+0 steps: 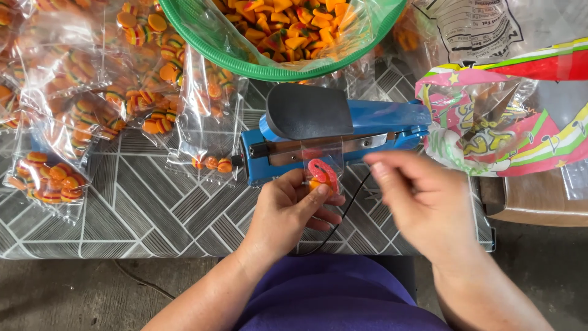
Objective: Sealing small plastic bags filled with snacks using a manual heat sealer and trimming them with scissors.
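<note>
Left hand (288,211) pinching small clear bag (323,168) of red-orange gummy candy, thumb and fingers closed on its lower end. Bag's long axis upright in view, open top laid across bar of blue heat sealer (337,132) just beyond the hand. Right hand (422,202) blurred, fingers loosely spread, empty, beside bag's right edge, apart. Left hand nearer.

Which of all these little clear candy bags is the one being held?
The small bag in the left hand, at the blue sealer; it holds red-orange candy, while the others lie on the table.
</note>
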